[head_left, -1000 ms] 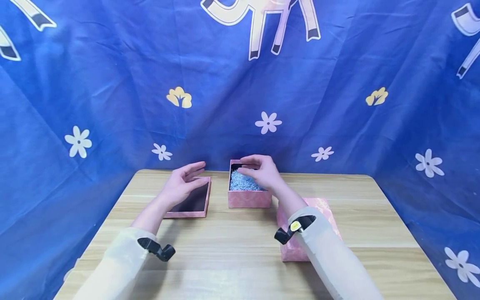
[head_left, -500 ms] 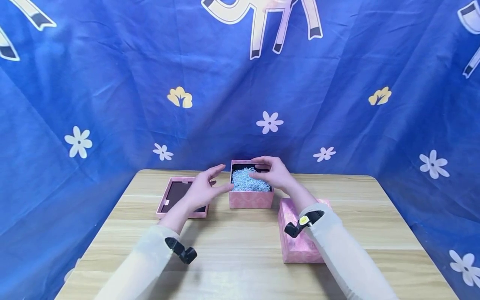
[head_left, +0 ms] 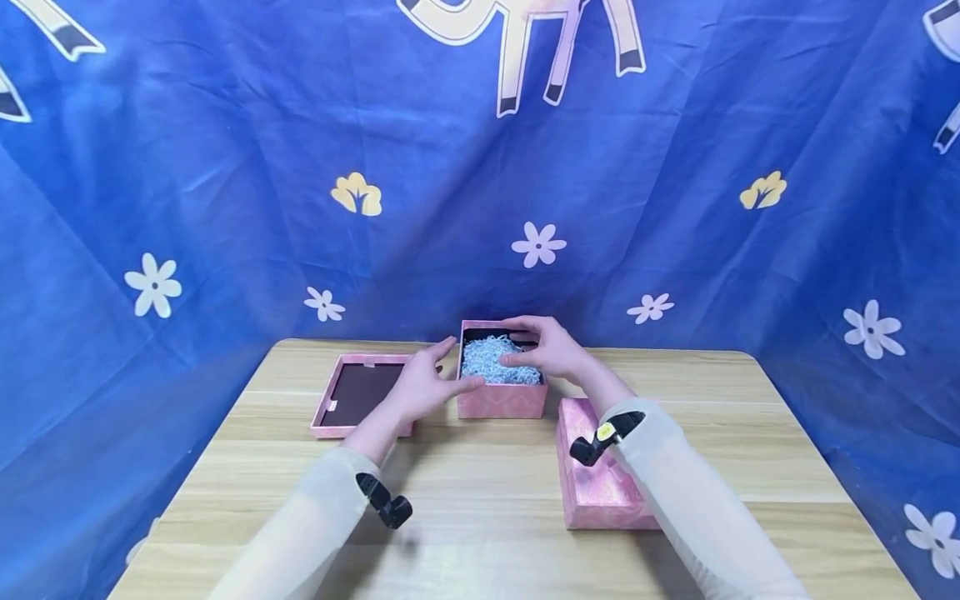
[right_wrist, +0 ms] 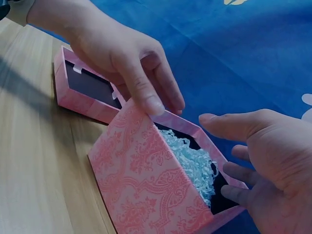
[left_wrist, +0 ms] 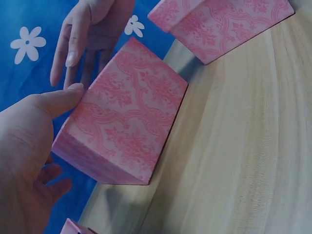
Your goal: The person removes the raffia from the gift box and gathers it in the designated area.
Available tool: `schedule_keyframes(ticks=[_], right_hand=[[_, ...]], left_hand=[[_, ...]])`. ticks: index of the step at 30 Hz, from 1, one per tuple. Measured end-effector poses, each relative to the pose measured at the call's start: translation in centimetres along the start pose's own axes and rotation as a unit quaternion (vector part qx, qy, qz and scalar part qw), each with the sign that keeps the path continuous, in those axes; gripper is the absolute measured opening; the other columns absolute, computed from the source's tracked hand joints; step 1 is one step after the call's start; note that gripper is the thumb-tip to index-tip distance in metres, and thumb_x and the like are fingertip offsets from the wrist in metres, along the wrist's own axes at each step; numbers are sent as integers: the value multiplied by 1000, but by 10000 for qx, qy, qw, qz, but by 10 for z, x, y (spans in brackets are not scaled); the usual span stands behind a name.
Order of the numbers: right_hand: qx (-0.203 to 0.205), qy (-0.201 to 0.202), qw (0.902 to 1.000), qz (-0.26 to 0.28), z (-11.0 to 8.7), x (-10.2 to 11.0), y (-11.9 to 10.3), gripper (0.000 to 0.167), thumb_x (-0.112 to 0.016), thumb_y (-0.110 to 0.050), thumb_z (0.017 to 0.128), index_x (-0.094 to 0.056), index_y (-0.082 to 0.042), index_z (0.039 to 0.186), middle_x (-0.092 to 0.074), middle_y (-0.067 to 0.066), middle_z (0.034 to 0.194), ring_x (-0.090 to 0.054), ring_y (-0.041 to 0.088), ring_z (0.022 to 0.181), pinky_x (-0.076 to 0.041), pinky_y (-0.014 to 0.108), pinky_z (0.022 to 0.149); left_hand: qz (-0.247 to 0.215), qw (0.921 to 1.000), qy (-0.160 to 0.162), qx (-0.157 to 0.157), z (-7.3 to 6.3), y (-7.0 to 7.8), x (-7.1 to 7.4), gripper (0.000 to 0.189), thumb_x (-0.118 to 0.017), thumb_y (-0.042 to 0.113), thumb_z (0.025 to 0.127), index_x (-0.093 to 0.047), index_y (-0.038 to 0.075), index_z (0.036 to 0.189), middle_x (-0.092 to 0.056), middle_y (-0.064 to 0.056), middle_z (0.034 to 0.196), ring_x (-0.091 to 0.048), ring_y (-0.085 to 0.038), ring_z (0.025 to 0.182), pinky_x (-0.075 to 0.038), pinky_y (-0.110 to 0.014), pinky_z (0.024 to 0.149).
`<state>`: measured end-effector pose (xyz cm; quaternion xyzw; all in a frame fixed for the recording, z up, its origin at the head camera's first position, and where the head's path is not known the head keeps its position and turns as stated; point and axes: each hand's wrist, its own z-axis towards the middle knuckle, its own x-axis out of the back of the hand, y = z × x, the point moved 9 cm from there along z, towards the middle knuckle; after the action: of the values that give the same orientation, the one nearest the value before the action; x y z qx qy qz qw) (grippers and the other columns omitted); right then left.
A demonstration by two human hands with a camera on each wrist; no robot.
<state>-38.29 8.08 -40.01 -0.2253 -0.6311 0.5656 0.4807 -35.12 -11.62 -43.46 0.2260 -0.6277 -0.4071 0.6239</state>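
An open pink patterned box [head_left: 501, 402] stands near the back of the table, with blue shredded paper [head_left: 487, 360] inside its black interior. My left hand [head_left: 423, 387] is at its left side, fingers spread; the thumb tip lies right at the front rim. In the right wrist view that thumb [right_wrist: 146, 100] overlaps the near corner. Over the right side of the box is my right hand [head_left: 551, 348], its fingers loosely bent and nothing between them. The right wrist view shows the right fingers [right_wrist: 239, 173] reaching over the far rim, beside the blue shreds.
Left of the box lies a shallow pink lid [head_left: 324, 408], dark inside face up, partly behind my left hand. A second pink box [head_left: 600, 492] sits at the front right, partly under my right forearm. A blue cloth [head_left: 450, 275] with printed flowers hangs behind the wooden table [head_left: 480, 517].
My left hand has moved right from above the lid to the left side of the open box. My right hand has shifted slightly right, uncovering more of the blue shreds.
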Motion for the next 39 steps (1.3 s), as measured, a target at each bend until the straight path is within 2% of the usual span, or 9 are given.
schedule_keyframes(ticks=[5,12,16,23,26,28,30,35,39], right_hand=[[-98,94,9999,-11,2,3,2,65,-87,-3,87,-60,2,146,-56,17,151,-49,45,142,-45,53,114],[-104,61,9998,168,6,0,6,66,-87,0,85,-60,2,145,-53,23,153,-47,47,142,-44,54,115],[-68,-9,9999,87,10,-5,7,68,-88,-1,85,-58,4,146,-53,23,153,-46,46,143,-43,54,116],[-129,-204,9995,-223,15,-12,5,72,-90,-2,83,-58,1,148,-54,18,154,-45,45,145,-40,54,118],[-167,-269,9985,-446,20,-16,6,73,-91,-2,82,-59,2,148,-55,20,153,-48,43,143,-41,52,117],[-255,-271,9974,-620,24,-19,7,75,-92,-3,81,-59,2,147,-56,20,152,-50,41,141,-43,50,116],[-385,-260,9950,-885,27,-23,9,77,-94,-7,79,-60,1,147,-57,19,152,-52,38,139,-43,48,116],[-778,-239,9864,-1425,32,-34,17,81,-98,-13,75,-62,-5,147,-59,14,149,-54,29,131,-42,42,116],[-934,-145,9826,-1601,35,-36,25,81,-99,-11,72,-64,-6,145,-61,13,146,-55,27,128,-43,41,115]], left_hand=[[-174,9998,31,23,1,-6,-5,106,-89,52,83,-39,2,162,-38,-11,167,-55,-41,137,-46,-49,113],[558,9979,211,-243,2,-1,-9,102,-88,54,84,-45,0,159,-47,-13,160,-48,-30,144,-42,-48,117],[745,9961,284,-390,2,2,-10,102,-87,56,84,-45,3,160,-47,-13,160,-47,-29,145,-39,-49,119],[920,9938,318,-529,4,0,-11,104,-87,58,83,-42,4,161,-45,-13,161,-48,-26,143,-46,-46,114],[895,9941,312,-527,3,0,-10,102,-87,58,83,-44,5,160,-47,-13,159,-64,-27,123,-53,-42,101],[799,9952,320,-474,2,-1,-9,101,-88,56,82,-46,6,159,-47,-13,158,-66,-27,109,-54,-41,93],[691,9963,343,-375,1,-2,-7,100,-89,55,82,-47,6,159,-49,-14,157,-66,-26,106,-53,-41,91],[545,9977,356,-168,-1,-6,-8,101,-90,56,81,-48,6,158,-51,-14,155,-61,-23,126,-53,-41,99],[415,9984,353,-163,0,-6,-11,101,-89,57,81,-48,7,158,-52,-14,155,-63,-23,126,-57,-40,98]])
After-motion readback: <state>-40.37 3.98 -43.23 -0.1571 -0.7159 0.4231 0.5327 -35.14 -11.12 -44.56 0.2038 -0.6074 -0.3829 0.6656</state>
